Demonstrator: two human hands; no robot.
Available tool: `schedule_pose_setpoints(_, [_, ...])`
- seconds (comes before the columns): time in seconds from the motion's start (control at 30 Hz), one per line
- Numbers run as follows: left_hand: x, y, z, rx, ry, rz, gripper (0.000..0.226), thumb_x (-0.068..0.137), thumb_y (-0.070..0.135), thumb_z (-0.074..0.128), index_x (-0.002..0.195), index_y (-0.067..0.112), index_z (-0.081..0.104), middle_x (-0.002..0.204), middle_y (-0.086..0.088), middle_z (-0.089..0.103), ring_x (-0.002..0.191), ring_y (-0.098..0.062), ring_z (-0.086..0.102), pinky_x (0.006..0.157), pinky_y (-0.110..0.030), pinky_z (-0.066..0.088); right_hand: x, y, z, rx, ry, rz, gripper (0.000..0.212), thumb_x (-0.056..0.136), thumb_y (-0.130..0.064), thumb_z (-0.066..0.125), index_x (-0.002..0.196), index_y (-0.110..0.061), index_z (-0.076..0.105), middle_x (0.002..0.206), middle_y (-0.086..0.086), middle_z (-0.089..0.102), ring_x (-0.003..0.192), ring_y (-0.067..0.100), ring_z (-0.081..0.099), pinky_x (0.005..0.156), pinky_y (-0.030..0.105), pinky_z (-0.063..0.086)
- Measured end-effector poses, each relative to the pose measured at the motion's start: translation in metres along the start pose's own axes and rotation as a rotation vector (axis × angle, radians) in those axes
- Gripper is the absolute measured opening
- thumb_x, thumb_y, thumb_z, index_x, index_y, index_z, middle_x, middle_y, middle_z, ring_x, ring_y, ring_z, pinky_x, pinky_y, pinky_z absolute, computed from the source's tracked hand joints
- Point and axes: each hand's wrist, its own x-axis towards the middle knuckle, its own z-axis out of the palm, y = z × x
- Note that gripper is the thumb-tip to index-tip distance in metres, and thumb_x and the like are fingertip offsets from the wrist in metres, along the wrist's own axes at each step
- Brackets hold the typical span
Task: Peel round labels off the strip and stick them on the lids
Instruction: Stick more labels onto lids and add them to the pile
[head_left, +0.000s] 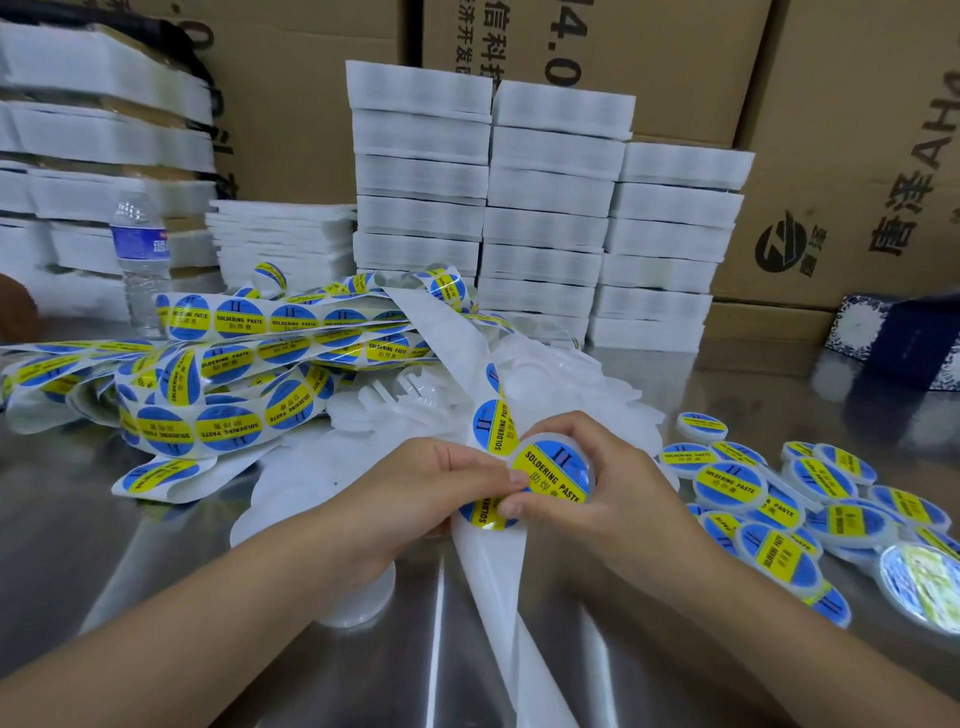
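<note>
Blue-yellow labelled lid (553, 475) pinched in right hand (597, 467), left hand (441, 480) thumb pressing its label, strip (491, 410) beneath.

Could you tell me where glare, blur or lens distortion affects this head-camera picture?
Head view: the metal table mirrors overhead light in bright streaks; one labelled lid at the right edge is washed out by glare; the foam stacks and water bottle on the left are smeared; the wide lens bends the cardboard boxes outward; the held lid between both hands reads sharply.
</note>
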Motion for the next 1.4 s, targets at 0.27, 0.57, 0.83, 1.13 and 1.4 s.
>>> schedule_pose_setpoints(0.27, [0.0021,-0.0028,0.0022,-0.053,0.010,-0.027,0.054,0.064,0.053,0.063,0.092,0.009,0.075,0.093,-0.010,0.076,0.091,-0.024,0.072,0.078,-0.028,0.056,0.0022,0.0018,-0.0020,-0.036,0.042,0.059,0.046,0.049,-0.069,0.068,0.076,-0.032,0.062,0.062,-0.013,0.063,0.053,0.000,0.053,0.051,0.014,0.043])
schedule_pose_setpoints(0.57, [0.0011,-0.0021,0.0026,-0.042,-0.011,-0.023,0.039,0.073,0.046,0.063,0.090,0.013,0.077,0.095,-0.009,0.075,0.093,-0.023,0.071,0.088,-0.032,0.053,0.0028,-0.0001,-0.0011,-0.118,0.108,0.064,0.061,0.065,-0.066,0.051,0.066,-0.007,0.064,0.060,0.011,0.054,0.050,0.005,0.040,0.048,0.019,0.035])
schedule_pose_setpoints(0.83, [-0.0001,-0.0009,0.0048,-0.018,0.043,-0.051,0.029,0.088,0.036,0.060,0.089,0.012,0.077,0.094,-0.011,0.075,0.092,-0.026,0.069,0.090,-0.038,0.049,0.0038,0.0008,-0.0037,-0.192,0.113,0.020,0.054,0.083,-0.051,0.046,0.057,-0.003,0.048,0.049,0.006,0.034,0.049,0.008,0.029,0.047,0.020,0.028])
schedule_pose_setpoints(1.13, [0.0020,0.0003,0.0014,-0.033,0.097,0.047,0.033,0.069,0.050,0.064,0.074,0.020,0.078,0.083,-0.008,0.076,0.071,-0.014,0.069,0.070,-0.024,0.054,-0.0008,0.0034,0.0014,-0.230,-0.039,-0.026,0.037,0.067,-0.071,0.059,0.099,-0.056,0.053,0.089,-0.025,0.065,0.079,-0.005,0.060,0.067,0.010,0.045])
schedule_pose_setpoints(1.4, [0.0031,-0.0027,0.0019,0.010,0.132,0.047,0.021,0.089,0.031,0.060,0.081,0.026,0.078,0.084,-0.002,0.076,0.071,-0.009,0.070,0.068,-0.021,0.054,0.0005,0.0008,-0.0045,-0.431,0.060,-0.027,0.071,0.055,-0.072,0.058,0.121,-0.053,0.040,0.101,-0.032,0.055,0.096,-0.007,0.052,0.080,0.018,0.044])
